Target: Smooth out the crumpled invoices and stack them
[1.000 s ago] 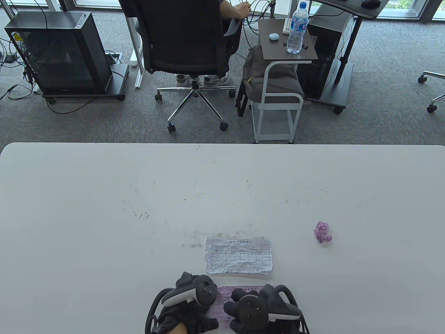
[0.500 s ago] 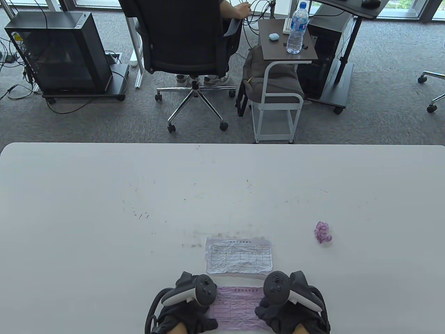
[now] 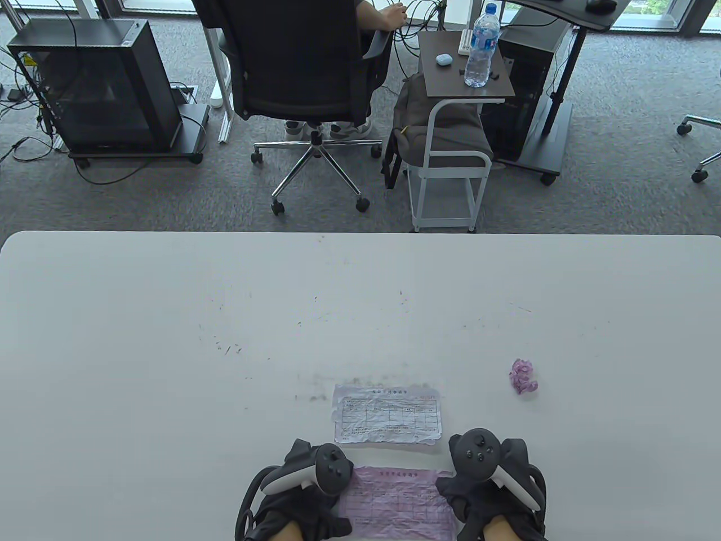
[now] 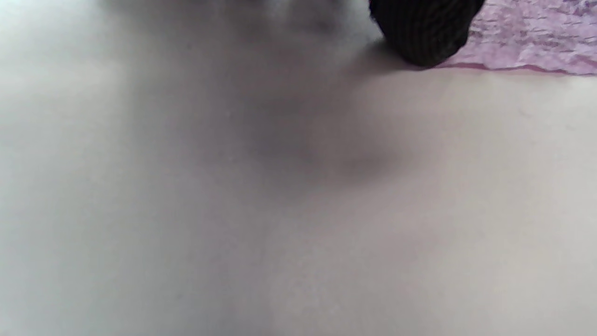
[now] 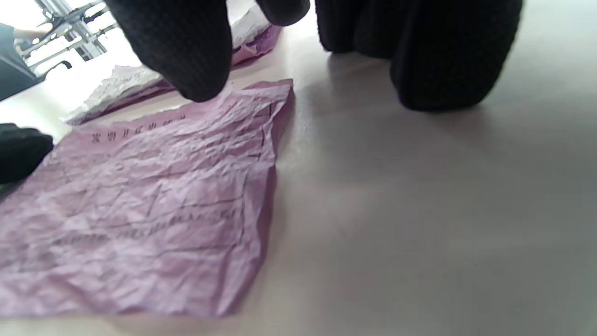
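The left hand and right hand are pressing flat on opposite edges of the pink invoice, which is lying on the counter just below the flattened white invoice; a crumpled pink ball is sitting right of that white invoice.

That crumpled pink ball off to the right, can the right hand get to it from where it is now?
Probably yes. The crumpled pink ball lies alone on bare table, beyond and right of the right hand, with nothing between them.

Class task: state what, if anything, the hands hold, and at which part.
No grip shows. Both hands press the pink invoice flat: left hand at its left edge, right hand at its right edge.
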